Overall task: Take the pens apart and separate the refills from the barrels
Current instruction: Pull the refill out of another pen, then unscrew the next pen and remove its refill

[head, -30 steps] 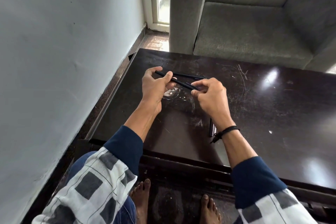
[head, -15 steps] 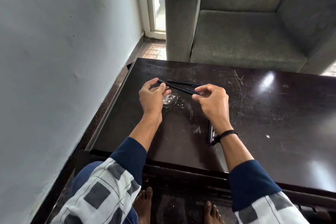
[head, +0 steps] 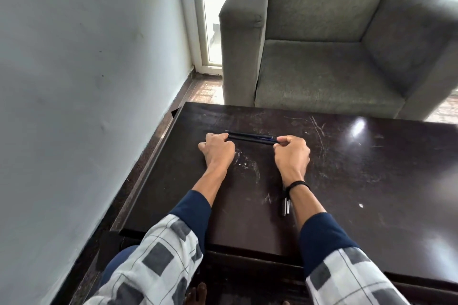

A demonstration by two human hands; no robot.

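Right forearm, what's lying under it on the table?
Two short pieces, one dark, one silvery, lie side by side on the table. Their far ends run under the right forearm, so their full length, and anything else beneath it, is hidden.

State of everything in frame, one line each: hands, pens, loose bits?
left hand: grips held pen's left end
right hand: pinches its right end
held pen: level, looks unseparated
second pen: lying on table just behind it
short pen pieces: lying on table by right wrist
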